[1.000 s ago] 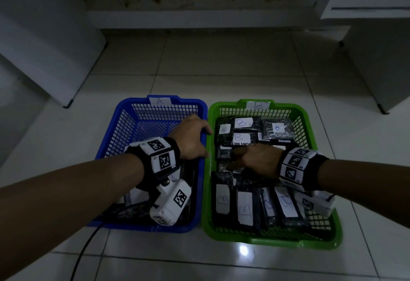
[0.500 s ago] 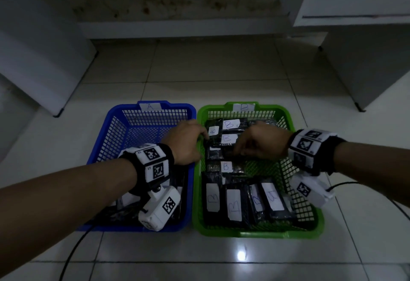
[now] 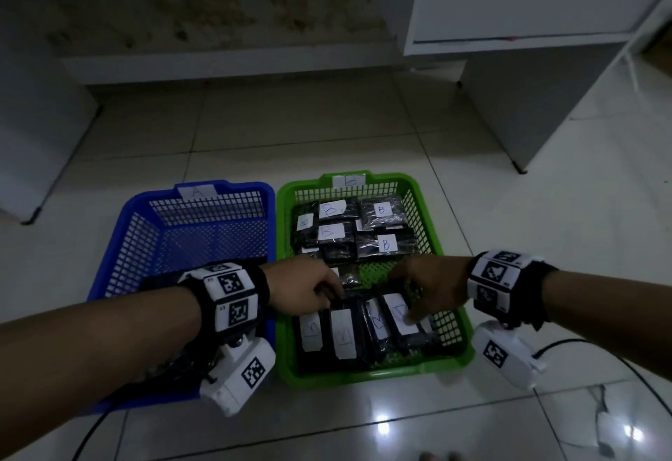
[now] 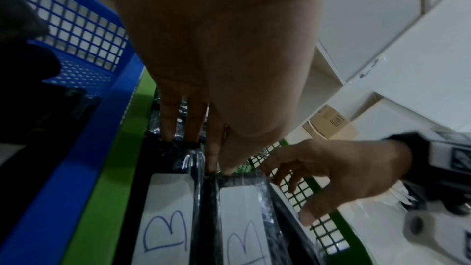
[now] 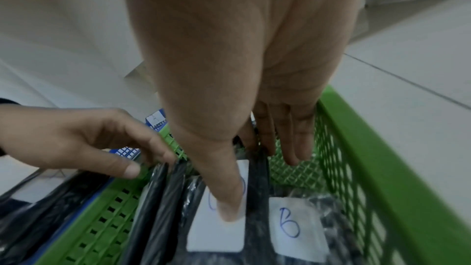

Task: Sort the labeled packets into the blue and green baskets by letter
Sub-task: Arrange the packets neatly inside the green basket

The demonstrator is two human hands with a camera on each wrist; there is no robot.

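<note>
left hand [image 3: 305,288]: fingers straight, tips on far ends of near-row B packets [image 3: 343,337] in green basket [image 3: 363,375], gripping nothing. right hand [image 3: 431,288] pinches one B packet [image 5: 216,235], thumb on label, fingers behind far end. Glossy soft film, probably light and slippery; take it by the end edge.

left basket [image 3: 247,186] just beside right basket [image 3: 392,178] | packets [image 3: 385,244] in right basket | both on floor [image 3: 291,133]
</note>
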